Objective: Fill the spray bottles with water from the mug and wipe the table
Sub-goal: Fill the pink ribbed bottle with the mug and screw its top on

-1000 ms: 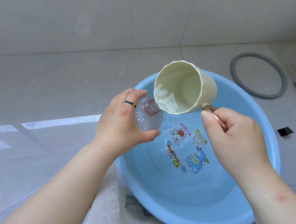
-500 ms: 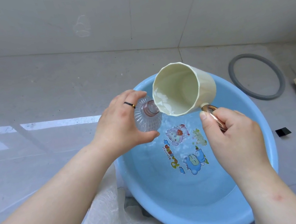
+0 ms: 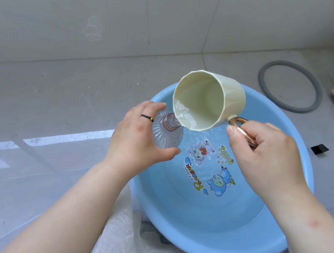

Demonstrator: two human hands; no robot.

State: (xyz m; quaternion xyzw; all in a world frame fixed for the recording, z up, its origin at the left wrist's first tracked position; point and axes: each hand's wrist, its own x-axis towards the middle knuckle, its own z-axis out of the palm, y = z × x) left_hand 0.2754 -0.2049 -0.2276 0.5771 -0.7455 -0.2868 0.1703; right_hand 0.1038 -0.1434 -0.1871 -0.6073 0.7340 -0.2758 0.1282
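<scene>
Mug tipped to bottle neck over the blue basin

Your left hand (image 3: 139, 139) (black ring on one finger) curls round the clear ribbed spray bottle (image 3: 166, 136), no sprayer on it, pink-threaded neck facing the mug. Your right hand (image 3: 269, 154) grips the copper handle (image 3: 242, 129) of the cream mug (image 3: 208, 100), tilted w/ its lip touching the neck, a little water pooled at the lip. Both sit above the basin (image 3: 187, 221), which holds shallow water. Basin floor has cartoon stickers + yellow lettering starting "R"; rest not readable. Grey ring (image 3: 262, 87) lies beyond the basin, to the right.
</scene>
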